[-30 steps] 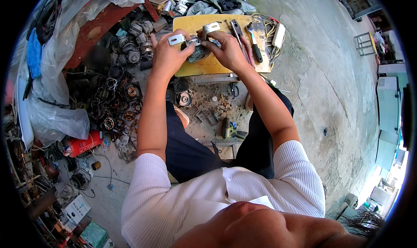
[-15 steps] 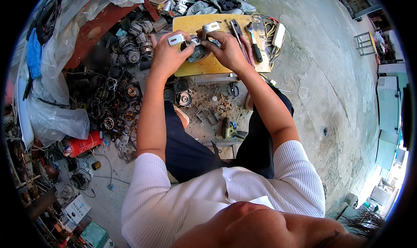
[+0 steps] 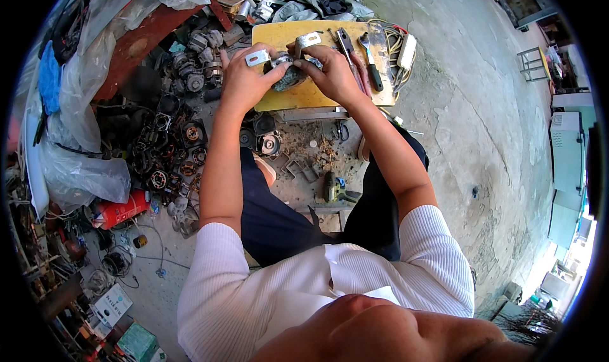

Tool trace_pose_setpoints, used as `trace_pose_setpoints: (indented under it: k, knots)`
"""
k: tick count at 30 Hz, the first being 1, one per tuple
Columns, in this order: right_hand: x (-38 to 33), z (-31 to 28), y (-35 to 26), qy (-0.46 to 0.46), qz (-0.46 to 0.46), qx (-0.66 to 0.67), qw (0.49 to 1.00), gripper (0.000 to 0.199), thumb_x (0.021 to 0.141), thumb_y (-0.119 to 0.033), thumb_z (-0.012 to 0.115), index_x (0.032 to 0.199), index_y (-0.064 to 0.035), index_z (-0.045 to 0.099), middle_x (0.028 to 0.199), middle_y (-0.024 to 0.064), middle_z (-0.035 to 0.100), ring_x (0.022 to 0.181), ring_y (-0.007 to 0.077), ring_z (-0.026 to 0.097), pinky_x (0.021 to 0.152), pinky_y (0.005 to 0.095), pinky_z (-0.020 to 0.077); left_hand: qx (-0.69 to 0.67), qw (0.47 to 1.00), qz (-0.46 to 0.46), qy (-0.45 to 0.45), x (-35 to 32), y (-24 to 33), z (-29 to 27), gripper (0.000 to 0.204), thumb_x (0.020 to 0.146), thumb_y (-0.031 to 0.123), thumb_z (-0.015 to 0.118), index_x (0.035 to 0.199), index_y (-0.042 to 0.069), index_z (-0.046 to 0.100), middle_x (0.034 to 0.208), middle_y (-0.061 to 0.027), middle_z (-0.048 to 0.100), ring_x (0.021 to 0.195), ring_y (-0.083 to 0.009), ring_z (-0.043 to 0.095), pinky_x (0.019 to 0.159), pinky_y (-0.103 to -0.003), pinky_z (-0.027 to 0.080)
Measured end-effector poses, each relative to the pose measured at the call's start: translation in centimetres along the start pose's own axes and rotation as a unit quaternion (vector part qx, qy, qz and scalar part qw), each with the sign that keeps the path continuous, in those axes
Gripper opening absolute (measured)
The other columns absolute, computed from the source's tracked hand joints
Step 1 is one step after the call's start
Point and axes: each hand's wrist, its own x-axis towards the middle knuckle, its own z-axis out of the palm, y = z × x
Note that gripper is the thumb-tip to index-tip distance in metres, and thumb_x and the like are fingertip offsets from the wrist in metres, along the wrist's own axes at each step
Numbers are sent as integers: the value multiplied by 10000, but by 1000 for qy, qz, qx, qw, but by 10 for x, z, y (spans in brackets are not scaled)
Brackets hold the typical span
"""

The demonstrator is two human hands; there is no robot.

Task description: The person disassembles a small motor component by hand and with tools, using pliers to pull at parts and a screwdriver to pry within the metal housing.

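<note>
The left hand (image 3: 244, 76) and right hand (image 3: 335, 78) hold, fingers (image 3: 309, 69) curled, opposite sides of a bracketed metal motor part (image 3: 290, 80) — between them, over the yellow counter (image 3: 277, 102).

Bright, soft daylight. Concrete floor (image 3: 457, 108) is evenly lit; heap of motor parts (image 3: 168, 140) at left is dimmer, with detail sinking into shadow. White glare blows out the right rim beside the pale green cabinet (image 3: 566, 149), which bows with fisheye distortion. Corners go black. Metal bracket (image 3: 309, 39) glints. Dark patch (image 3: 141, 83) upper left is smeary.
</note>
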Motion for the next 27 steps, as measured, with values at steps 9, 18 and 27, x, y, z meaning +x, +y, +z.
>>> trace_pose_setpoints:
  k: [9, 18, 27]
  knots:
    - [1, -2, -4, -14, 16, 2, 1000, 297, 855, -92, 721, 1145, -25, 713, 1074, 200, 714, 997, 374, 676, 900, 401, 522, 33, 999, -12, -14, 0, 0, 1, 219, 823, 284, 737, 985, 145, 690, 1009, -67, 728, 1034, -313, 662, 1179, -578, 193]
    - [0, -1, 0, -12, 23, 13, 1000, 314, 864, -96, 714, 1173, -38, 710, 1084, 197, 714, 990, 367, 683, 870, 401, 535, 28, 999, 9, 13, -2, -3, 4, 225, 821, 298, 735, 965, 130, 693, 995, -73, 733, 1004, -315, 671, 1170, -590, 202]
    - [-1, 1, 4, -7, 15, 17, 1000, 305, 864, -105, 719, 1160, -28, 714, 1082, 198, 717, 992, 367, 685, 872, 393, 535, 11, 1000, 23, 10, -1, -6, 2, 236, 824, 300, 741, 981, 129, 698, 1028, -80, 732, 1024, -315, 663, 1157, -593, 207]
